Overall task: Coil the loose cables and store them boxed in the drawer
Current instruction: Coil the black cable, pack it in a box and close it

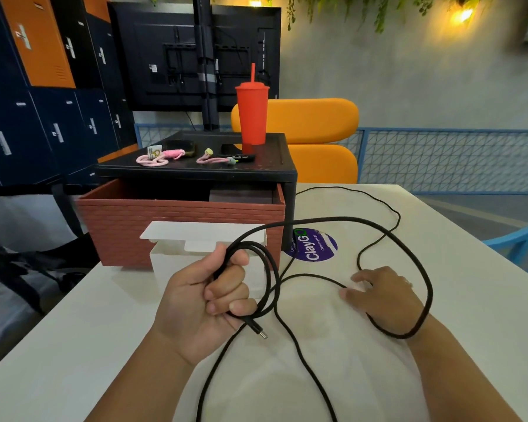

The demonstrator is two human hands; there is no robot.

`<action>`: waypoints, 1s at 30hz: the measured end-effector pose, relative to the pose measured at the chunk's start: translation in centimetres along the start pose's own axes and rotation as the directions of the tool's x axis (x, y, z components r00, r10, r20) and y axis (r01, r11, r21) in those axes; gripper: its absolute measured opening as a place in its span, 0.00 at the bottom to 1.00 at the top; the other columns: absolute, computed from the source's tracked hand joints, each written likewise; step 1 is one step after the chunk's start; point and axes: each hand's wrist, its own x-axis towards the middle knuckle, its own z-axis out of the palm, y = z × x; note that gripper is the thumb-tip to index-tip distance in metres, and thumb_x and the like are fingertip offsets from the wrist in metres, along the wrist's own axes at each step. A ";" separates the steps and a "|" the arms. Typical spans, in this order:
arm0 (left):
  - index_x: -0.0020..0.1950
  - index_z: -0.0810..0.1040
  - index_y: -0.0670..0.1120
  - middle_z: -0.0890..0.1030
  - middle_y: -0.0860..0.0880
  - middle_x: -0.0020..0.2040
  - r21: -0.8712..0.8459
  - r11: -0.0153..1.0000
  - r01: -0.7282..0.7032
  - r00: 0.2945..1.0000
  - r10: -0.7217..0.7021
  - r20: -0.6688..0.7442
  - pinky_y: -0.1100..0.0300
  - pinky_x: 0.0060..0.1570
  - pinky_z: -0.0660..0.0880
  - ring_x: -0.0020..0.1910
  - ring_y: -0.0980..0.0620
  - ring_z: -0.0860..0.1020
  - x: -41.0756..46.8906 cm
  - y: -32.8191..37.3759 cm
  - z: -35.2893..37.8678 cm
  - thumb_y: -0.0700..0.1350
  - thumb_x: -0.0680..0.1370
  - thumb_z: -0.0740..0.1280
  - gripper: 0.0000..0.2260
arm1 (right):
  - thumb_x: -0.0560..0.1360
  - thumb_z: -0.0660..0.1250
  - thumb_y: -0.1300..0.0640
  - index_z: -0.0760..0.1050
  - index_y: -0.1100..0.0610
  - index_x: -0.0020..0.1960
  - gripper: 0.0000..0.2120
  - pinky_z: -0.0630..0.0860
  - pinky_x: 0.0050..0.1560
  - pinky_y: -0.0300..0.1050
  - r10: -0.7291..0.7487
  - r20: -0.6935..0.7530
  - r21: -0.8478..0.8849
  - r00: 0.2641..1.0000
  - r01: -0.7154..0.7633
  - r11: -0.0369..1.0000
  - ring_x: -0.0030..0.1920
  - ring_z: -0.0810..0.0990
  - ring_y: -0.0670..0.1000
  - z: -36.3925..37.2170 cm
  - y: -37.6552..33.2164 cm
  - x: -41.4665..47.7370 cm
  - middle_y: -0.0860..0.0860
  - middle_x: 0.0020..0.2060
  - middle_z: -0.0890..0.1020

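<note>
My left hand (209, 295) grips several loops of a long black cable (342, 220), palm up, with the metal plug end (258, 330) sticking out below the fingers. One wide loop runs around my right wrist. My right hand (384, 295) lies palm down on the white table (73, 345), fingers curled where a strand passes under them; whether it holds the strand is unclear. A white box (177, 263) with its lid flipped up stands behind my left hand. The brick-patterned drawer (180, 214) is pulled open under the black stand (195, 169).
On the stand sit a red tumbler (252, 115) with a straw, two coiled pink cables (153, 161), a phone and small items. A purple sticker (313, 246) lies on the table. An orange chair stands behind; lockers fill the left. The table's edge runs along the right.
</note>
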 end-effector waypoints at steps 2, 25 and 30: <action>0.60 0.72 0.35 0.65 0.48 0.33 -0.001 1.000 0.009 1.000 -0.009 -0.010 0.57 0.45 0.70 0.31 0.51 0.63 -0.1 0.0 -0.1 0.47 0.84 0.45 0.21 | 0.69 0.69 0.42 0.78 0.50 0.48 0.14 0.68 0.53 0.46 -0.028 -0.005 -0.075 1.000 0.028 0.997 0.54 0.72 0.52 0.1 -0.8 -0.2 0.48 0.45 0.74; 0.35 0.83 0.43 0.56 0.52 0.24 0.558 0.630 0.540 0.808 -0.204 -0.552 0.63 0.26 0.65 0.24 0.54 0.54 -0.1 -0.4 2.8 0.52 0.70 0.63 0.15 | 0.73 0.57 0.70 0.68 0.57 0.68 0.24 0.66 0.63 0.60 0.329 -0.427 0.104 0.842 -0.316 0.943 0.65 0.64 0.64 -3.9 1.6 0.3 0.59 0.69 0.62; 0.34 0.82 0.42 0.57 0.54 0.21 0.471 0.793 0.386 0.866 -0.136 -0.481 0.64 0.24 0.66 0.20 0.58 0.55 -0.3 0.1 2.1 0.50 0.69 0.69 0.12 | 0.71 0.67 0.60 0.72 0.45 0.63 0.22 0.55 0.70 0.57 -0.131 -0.281 -0.349 0.951 0.026 0.937 0.73 0.55 0.56 -3.5 -0.6 -0.6 0.51 0.72 0.60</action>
